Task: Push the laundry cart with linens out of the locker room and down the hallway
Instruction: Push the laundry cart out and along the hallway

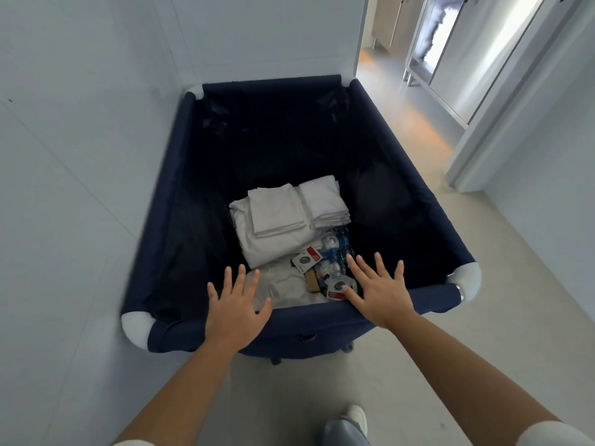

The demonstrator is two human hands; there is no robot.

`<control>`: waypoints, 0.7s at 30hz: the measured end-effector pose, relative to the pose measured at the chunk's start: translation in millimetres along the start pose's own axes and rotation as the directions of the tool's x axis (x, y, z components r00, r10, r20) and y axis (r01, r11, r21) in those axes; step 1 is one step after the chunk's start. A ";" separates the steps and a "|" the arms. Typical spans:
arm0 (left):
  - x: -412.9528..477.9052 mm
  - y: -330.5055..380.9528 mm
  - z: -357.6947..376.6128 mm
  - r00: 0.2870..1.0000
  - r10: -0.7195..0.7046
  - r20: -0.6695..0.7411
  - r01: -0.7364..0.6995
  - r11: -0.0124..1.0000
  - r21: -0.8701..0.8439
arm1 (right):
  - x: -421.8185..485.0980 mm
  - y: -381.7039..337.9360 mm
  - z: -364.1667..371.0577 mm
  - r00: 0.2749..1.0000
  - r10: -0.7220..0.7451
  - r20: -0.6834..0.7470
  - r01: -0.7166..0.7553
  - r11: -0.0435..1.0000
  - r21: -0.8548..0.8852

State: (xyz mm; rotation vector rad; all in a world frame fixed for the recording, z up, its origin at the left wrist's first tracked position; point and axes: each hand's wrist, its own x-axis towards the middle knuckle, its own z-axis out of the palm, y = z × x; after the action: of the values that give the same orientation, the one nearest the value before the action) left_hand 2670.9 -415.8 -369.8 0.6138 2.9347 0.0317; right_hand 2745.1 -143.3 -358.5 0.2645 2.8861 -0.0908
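Observation:
A navy fabric laundry cart (180, 201) with white corner caps fills the middle of the head view, its far rim close to the white wall ahead. Folded white linens (277, 217) lie at its bottom, with water bottles (338, 252) and small red-and-white packets (307, 259) beside them. My left hand (236, 310) and my right hand (380, 294) hover flat, fingers spread, over the cart's near rim. Neither hand grips anything; whether the palms touch the rim I cannot tell.
A white wall (80, 156) runs along the cart's left side and ahead. To the right, an open doorway with a white frame (502, 123) leads to a lit floor and tall white cabinets (450, 43). My shoe (355, 416) stands on the pale floor behind the cart.

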 end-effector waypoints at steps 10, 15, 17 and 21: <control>-7.6 -16.3 -7.0 0.999 -0.011 -0.045 0.010 1.000 -0.028 | -2.2 -4.3 4.1 0.998 -0.004 -0.055 0.004 1.000 0.014; -8.6 -18.1 -8.3 0.997 0.014 -0.080 -0.017 0.999 -0.035 | -2.4 -4.6 6.1 0.996 -0.007 -0.091 0.009 1.000 0.022; -7.8 -18.2 -9.2 0.997 0.015 -0.071 -0.019 0.998 -0.052 | -0.7 -4.8 5.3 0.995 -0.003 -0.096 0.007 0.999 0.047; -6.9 -18.5 -9.0 0.998 -0.005 -0.059 0.001 0.998 -0.062 | 1.2 -5.2 4.3 0.995 -0.007 -0.095 0.012 0.998 0.055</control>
State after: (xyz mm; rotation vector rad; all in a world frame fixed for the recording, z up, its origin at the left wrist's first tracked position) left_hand 2668.5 -435.4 -360.9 0.6092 2.9782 0.1425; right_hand 2743.9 -148.5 -362.8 0.2718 2.9826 -0.1640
